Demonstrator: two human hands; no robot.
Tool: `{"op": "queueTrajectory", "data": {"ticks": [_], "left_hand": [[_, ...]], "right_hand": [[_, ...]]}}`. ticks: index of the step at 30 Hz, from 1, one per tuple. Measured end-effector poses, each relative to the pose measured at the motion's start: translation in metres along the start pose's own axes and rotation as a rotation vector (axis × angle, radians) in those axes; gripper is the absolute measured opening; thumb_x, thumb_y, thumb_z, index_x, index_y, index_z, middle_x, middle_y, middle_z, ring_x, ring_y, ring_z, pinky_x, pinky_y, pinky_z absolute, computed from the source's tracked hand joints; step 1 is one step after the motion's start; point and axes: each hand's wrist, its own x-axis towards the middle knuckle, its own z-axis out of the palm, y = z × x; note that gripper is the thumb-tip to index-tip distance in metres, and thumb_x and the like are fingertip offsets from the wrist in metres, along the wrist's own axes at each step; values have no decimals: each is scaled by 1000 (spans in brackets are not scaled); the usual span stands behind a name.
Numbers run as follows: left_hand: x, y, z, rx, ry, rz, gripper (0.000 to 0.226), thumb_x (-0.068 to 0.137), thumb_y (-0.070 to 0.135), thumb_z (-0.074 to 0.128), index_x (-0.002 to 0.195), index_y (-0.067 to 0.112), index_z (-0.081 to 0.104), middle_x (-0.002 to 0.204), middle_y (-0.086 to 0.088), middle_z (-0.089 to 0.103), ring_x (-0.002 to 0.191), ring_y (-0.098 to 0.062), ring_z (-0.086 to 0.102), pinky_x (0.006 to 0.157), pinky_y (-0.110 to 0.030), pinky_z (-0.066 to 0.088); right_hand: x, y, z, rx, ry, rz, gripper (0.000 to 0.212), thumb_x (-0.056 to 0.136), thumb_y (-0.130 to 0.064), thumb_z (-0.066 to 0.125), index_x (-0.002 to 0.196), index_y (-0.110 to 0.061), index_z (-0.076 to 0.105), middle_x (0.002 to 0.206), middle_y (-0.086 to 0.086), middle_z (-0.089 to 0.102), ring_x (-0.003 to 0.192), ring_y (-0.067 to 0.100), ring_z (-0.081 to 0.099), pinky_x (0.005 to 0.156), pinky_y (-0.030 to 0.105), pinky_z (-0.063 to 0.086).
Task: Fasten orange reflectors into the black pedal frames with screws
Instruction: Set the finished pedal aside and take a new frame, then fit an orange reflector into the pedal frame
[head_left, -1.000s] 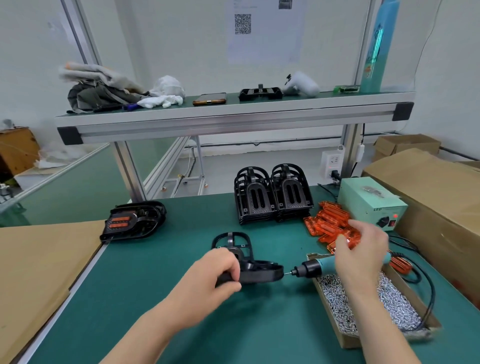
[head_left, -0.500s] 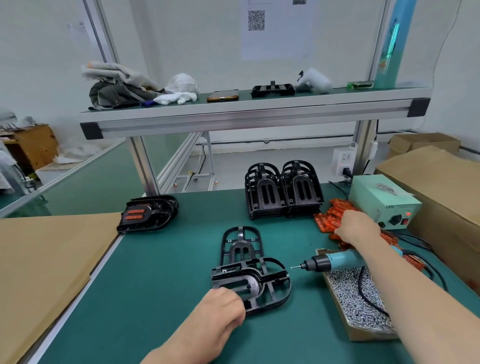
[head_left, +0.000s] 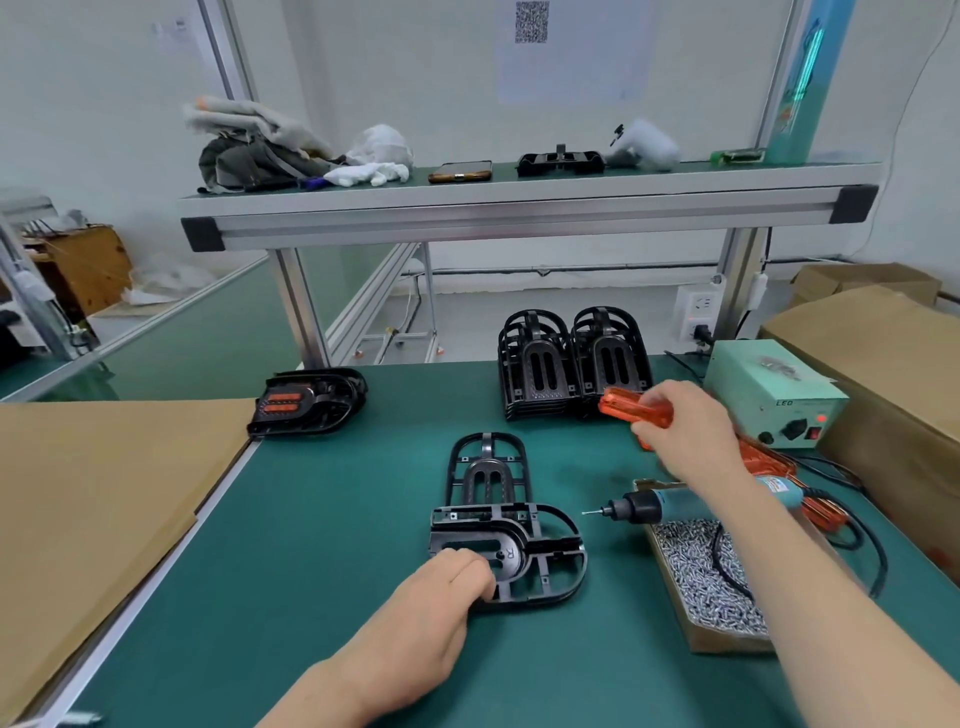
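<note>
A black pedal frame (head_left: 540, 561) lies flat on the green mat, overlapping a second frame (head_left: 488, 467) behind it. My left hand (head_left: 441, 603) rests curled on the near frame's left edge, fingers hooked over its rim. My right hand (head_left: 685, 431) is raised above the mat and pinches an orange reflector (head_left: 634, 408). More orange reflectors (head_left: 769, 462) lie in a pile behind that wrist. The electric screwdriver (head_left: 654, 506) lies on the edge of the screw box (head_left: 711, 597), tip pointing left.
Two stacks of black frames (head_left: 571, 364) stand at the back. A finished pedal with reflectors (head_left: 306, 402) sits at the left, beside brown cardboard (head_left: 93, 504). A green power supply (head_left: 774, 395) and cardboard box (head_left: 893, 374) are at the right.
My right hand set the screwdriver down on the screw box, reached to the reflector pile, and has lifted one reflector. My left hand laid the frame flat on the mat.
</note>
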Motion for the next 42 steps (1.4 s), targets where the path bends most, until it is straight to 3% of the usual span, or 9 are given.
{"op": "queueTrajectory", "data": {"ticks": [8, 13, 16, 19, 24, 28, 30, 34, 42], "left_hand": [[-9, 4, 4, -14, -11, -33, 46, 67, -4, 39, 104, 23, 47, 103, 17, 39, 96, -5, 38, 87, -15, 34], [-15, 9, 2, -82, -39, -68, 46, 73, 2, 42, 109, 31, 42, 103, 28, 33, 100, 6, 36, 91, -8, 31], [-17, 16, -5, -122, -33, -103, 41, 79, 23, 53, 106, 47, 33, 106, 36, 38, 104, 13, 40, 91, -5, 31], [-12, 25, -19, -250, 130, -183, 36, 79, 40, 63, 108, 45, 42, 107, 29, 52, 107, 1, 53, 90, -11, 40], [7, 29, -51, -307, 488, -269, 45, 76, 35, 71, 116, 37, 52, 106, 22, 55, 106, -8, 55, 89, -10, 39], [18, 21, -70, -124, 329, -186, 61, 78, 48, 67, 135, 31, 54, 120, 28, 44, 118, 2, 40, 101, -8, 27], [24, 16, -73, -10, 238, -127, 63, 79, 51, 66, 136, 27, 57, 119, 25, 48, 115, -2, 38, 105, -19, 30], [31, 9, -71, 144, 115, -97, 52, 84, 49, 70, 131, 29, 61, 116, 14, 59, 105, -8, 42, 97, -29, 33], [24, -3, -52, 95, 19, -196, 43, 84, 46, 70, 123, 29, 66, 106, 12, 53, 101, -11, 48, 96, -27, 39]], "right_hand": [[-85, -72, 5, 409, -65, -173, 46, 79, -8, 83, 117, -22, 62, 109, -17, 64, 103, -12, 54, 90, 2, 36], [-110, -83, 11, 518, -127, -180, 51, 79, -10, 83, 120, -29, 59, 110, -19, 66, 107, -6, 57, 92, 5, 39], [-118, -85, 15, 539, -152, -182, 52, 78, -10, 84, 119, -31, 58, 110, -18, 67, 108, -3, 59, 93, 8, 40], [-124, -84, 18, 544, -172, -172, 53, 78, -11, 84, 118, -34, 58, 110, -18, 68, 108, -1, 59, 93, 9, 40], [-128, -82, 20, 526, -208, -177, 54, 76, -11, 86, 117, -34, 58, 107, -18, 68, 106, -5, 58, 90, 6, 39], [-130, -83, 24, 491, -246, -216, 56, 75, -11, 86, 120, -29, 59, 109, -16, 68, 106, -6, 59, 92, 10, 41], [-131, -84, 26, 468, -260, -240, 55, 76, -12, 85, 121, -31, 59, 109, -18, 67, 107, -5, 58, 93, 10, 42], [-131, -86, 30, 436, -288, -269, 55, 78, -15, 83, 123, -32, 58, 111, -21, 65, 108, -5, 58, 94, 13, 43], [-131, -75, 30, 371, -286, -274, 56, 82, -14, 79, 129, -33, 56, 119, -28, 57, 115, -13, 49, 94, 1, 33]]}}
